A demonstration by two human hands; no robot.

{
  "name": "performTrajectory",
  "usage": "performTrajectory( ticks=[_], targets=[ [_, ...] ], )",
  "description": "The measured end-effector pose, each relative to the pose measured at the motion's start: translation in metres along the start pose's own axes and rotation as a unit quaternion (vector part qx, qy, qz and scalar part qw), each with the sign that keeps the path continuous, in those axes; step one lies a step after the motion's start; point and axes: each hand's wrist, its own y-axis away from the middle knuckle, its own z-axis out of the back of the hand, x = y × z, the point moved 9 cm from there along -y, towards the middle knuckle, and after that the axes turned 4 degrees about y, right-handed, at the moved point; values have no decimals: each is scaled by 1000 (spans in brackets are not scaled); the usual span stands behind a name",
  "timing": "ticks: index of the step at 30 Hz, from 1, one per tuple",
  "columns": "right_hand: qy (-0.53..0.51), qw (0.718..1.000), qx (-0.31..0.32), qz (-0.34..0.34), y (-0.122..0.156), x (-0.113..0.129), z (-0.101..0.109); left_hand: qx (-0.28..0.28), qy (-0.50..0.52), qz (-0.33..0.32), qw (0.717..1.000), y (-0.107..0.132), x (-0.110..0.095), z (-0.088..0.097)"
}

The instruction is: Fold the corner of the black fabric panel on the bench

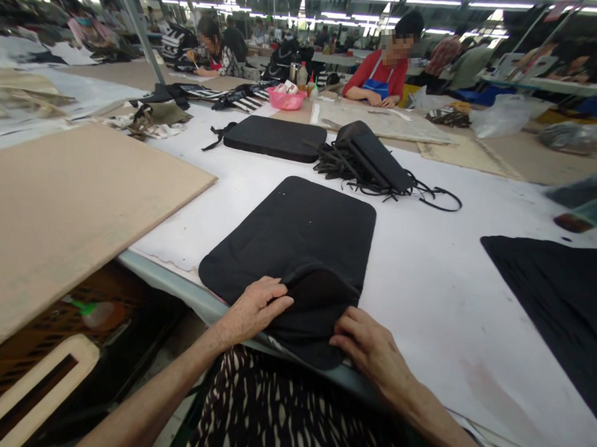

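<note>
Reaching in from seven o'clock, the left hand lies low over the black panel, fingers close together and slightly bent — whether it grips, I cannot tell. From five o'clock the right hand — knuckles bent, thumb inward — pinches the panel's near right edge. The panel lies toward six o'clock on the white table, its near end rumpled.

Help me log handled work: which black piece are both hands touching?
The rounded-corner panel, rumpled where left hand and right hand touch it; the thicker slab, strip bundle and far-right cloth lie apart.
</note>
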Motion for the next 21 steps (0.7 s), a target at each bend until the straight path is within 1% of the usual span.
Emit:
performTrajectory(
  ticks=[4, 10, 15, 17, 19, 21],
  targets=[
    [1, 1000, -13, 7, -2, 1, 2, 0, -1, -2, 1000, 0, -1, 0],
    [9, 998, -51, 36, -7, 7, 14, 2, -2, -4, 1000, 1, -1, 0],
    [17, 997, -68, 25, -15, 4, 14, 3, -3, -6, 1000, 1, -1, 0],
    [46, 996, -75, 29, -16, 5, 15, 0, -3, -5, 1000, 1, 0, 0],
    [99, 991, -89, 33, -15, 8, 17, 0, -3, -2, 1000, 1, 1, -1],
    [120, 989, -84, 24, -15, 9, 18, -1, -5, -2, 1000, 1, 1, -1]
  ],
)
